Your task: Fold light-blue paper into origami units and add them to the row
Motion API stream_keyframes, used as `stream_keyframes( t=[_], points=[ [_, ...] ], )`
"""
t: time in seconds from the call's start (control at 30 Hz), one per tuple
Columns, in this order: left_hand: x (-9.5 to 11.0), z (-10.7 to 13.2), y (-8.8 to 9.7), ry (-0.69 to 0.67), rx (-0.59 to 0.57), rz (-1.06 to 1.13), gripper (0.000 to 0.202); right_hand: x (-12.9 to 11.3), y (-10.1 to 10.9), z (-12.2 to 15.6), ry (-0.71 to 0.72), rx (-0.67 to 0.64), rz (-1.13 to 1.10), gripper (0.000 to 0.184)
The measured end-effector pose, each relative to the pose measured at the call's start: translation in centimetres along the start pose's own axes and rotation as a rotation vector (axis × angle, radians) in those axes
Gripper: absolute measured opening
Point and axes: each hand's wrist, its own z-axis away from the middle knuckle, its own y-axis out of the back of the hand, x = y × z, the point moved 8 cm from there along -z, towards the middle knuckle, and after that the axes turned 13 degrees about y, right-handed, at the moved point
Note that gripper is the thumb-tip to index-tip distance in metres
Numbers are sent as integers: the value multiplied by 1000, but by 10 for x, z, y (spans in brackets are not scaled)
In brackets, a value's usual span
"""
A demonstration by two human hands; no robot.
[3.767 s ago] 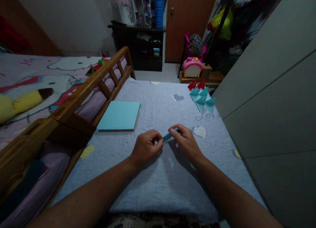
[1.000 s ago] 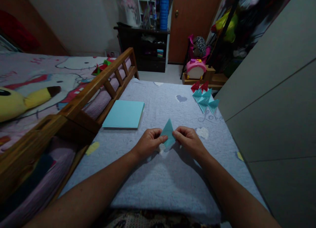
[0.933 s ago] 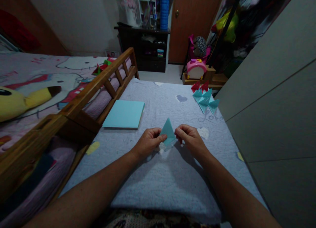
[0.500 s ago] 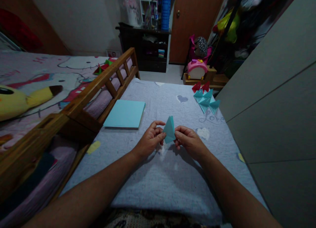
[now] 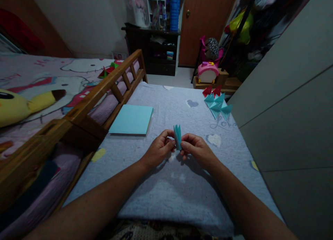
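Note:
A small folded piece of light-blue origami paper (image 5: pixel 177 136) stands upright between my hands, seen nearly edge-on with its layers fanned apart at the top. My left hand (image 5: pixel 161 146) pinches its left side between thumb and fingers. On the other side, my right hand (image 5: pixel 195 147) grips the lower right edge with thumb and forefinger. Both hands are just above the blue patterned bedsheet (image 5: pixel 156 191). To the left lies a square stack of light-blue paper (image 5: pixel 132 119).
Several folded light-blue paper pieces (image 5: pixel 218 104) sit at the bed's far right, with red folded pieces (image 5: pixel 212 91) behind them. A wooden bed rail (image 5: pixel 104 87) runs along the left side. A pale cabinet (image 5: pixel 291 111) borders the right. A yellow plush toy (image 5: pixel 15 108) lies beyond the rail.
The folded paper has turned from showing a broad triangular face to nearly edge-on, showing its layers. My right hand has shifted slightly left, closer to my left hand.

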Motion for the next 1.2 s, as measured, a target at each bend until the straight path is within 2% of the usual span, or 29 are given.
stream_keyframes(
  t=[0.23, 0.4, 0.83, 1.03, 1.2],
  points=[
    [2, 0, -2, -2, -14, 27, 41, -6, 1, 0, 37, 39, 12, 33],
    [2, -1, -1, 2, -3, 67, 38, -4, -4, 1, 34, -4, -15, 36],
    [0, -1, -3, -9, -71, 143, 38, 1, -6, -1, 17, -44, -118, 33],
    [-1, -1, -3, -25, -67, 140, 36, -4, -4, -1, 39, -12, -62, 30],
    [-2, -1, -3, -22, -45, 108, 34, -7, -2, -1, 83, 56, 72, 23]
  ],
)
